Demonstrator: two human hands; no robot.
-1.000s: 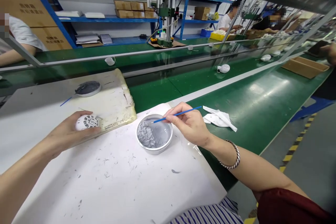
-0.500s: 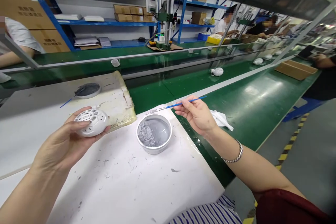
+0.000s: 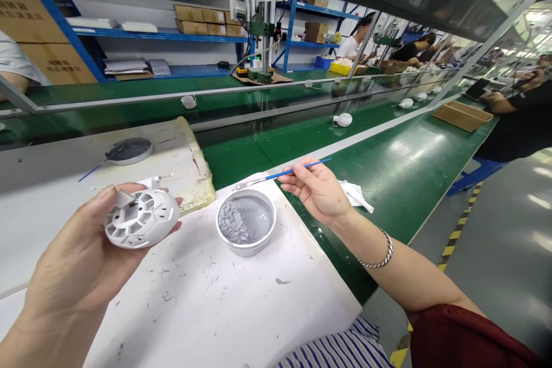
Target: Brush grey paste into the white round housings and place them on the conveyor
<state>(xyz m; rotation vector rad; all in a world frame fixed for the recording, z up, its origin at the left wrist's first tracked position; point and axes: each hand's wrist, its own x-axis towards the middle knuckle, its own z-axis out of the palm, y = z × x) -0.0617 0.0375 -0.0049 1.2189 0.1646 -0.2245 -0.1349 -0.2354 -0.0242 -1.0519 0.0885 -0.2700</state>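
My left hand [image 3: 75, 256] cradles a round white plastic housing [image 3: 141, 218], its slotted, vented face turned up. My right hand [image 3: 317, 191] pinches a thin blue-handled brush [image 3: 297, 171], whose tip hangs in the air up and left of a round tub of grey paste [image 3: 245, 221]. The tub stands on a scuffed white sheet [image 3: 215, 293] between my hands. The brush touches neither the tub nor the housing. A shallow dish of dark grey paste [image 3: 129, 150] sits farther left on a worn cream board [image 3: 190, 167].
A second blue brush [image 3: 91, 172] lies beside the dish. A crumpled white tissue [image 3: 356, 195] rests on the green conveyor belt [image 3: 397, 213]. White housings [image 3: 342, 120] stand on the belt. A co-worker [image 3: 513, 126] works at the right, beside a cardboard tray [image 3: 461, 116].
My left hand has lifted the housing off the board and turned its vented face upward. My right hand has drawn the brush out of the tub, up and to the right.
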